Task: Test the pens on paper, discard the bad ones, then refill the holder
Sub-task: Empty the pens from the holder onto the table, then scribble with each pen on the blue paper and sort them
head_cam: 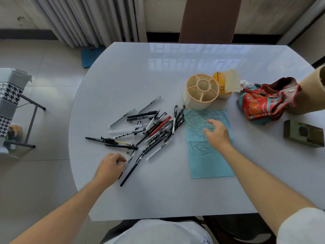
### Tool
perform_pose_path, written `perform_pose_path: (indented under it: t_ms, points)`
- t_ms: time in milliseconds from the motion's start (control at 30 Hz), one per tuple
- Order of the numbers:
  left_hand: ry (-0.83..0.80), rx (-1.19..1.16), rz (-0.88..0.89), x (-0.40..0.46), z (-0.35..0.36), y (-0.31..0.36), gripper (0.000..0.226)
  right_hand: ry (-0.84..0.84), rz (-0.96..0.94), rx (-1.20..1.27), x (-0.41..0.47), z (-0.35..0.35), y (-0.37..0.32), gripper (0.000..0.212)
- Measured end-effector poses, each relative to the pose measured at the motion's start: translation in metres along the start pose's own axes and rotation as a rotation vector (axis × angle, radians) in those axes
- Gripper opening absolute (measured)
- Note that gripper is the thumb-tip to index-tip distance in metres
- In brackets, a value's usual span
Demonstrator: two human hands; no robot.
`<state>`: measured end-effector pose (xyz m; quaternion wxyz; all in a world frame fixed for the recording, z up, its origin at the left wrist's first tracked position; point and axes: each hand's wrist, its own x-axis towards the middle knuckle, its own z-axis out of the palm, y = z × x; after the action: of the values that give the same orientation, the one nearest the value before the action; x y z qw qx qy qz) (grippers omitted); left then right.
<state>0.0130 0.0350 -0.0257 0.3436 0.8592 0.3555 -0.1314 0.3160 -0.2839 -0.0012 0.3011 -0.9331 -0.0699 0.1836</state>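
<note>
paper [209, 166], blue and already crowded with test strokes, lies just in front of the empty holder [201, 91], and the right hand [218, 134] rests on it with fingers loosely spread, likely steadying it. left of the paper the pens [149, 128] lie heaped, and the left hand [110, 167] curls narrow fingers at a black pen [131, 170] at the heap's near edge, probably picking it up for testing.

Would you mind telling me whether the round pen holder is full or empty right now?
Empty. The pen holder stands upright with all its visible compartments bare, while the pens lie scattered on the table beside it.
</note>
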Motion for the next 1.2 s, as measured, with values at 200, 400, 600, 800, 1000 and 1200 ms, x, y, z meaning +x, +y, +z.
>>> perform_pose_path:
  t_ms: [200,400,600,800,1000,1200]
  points:
    - [0.008,-0.017,-0.026,0.0,0.001,0.007,0.012,-0.147,-0.099,-0.334,-0.072,0.041,0.032,0.063]
    - [0.021,-0.023,-0.021,-0.004,0.0,0.012,0.009,-0.107,-0.029,-0.361,-0.116,0.075,0.015,0.062]
    - [0.004,-0.011,0.02,-0.013,0.004,0.008,0.013,-0.123,-0.068,-0.404,-0.136,0.095,-0.007,0.062]
    - [-0.008,-0.028,0.052,-0.014,0.004,0.003,0.015,-0.016,-0.466,-0.246,-0.132,0.104,-0.042,0.034]
    - [-0.034,-0.036,0.066,-0.014,-0.003,-0.005,0.012,-0.105,-0.788,-0.663,-0.101,0.115,-0.082,0.03]
    - [-0.042,-0.087,0.177,-0.021,-0.014,-0.001,0.015,-0.193,-0.914,-0.819,-0.096,0.115,-0.096,0.017]
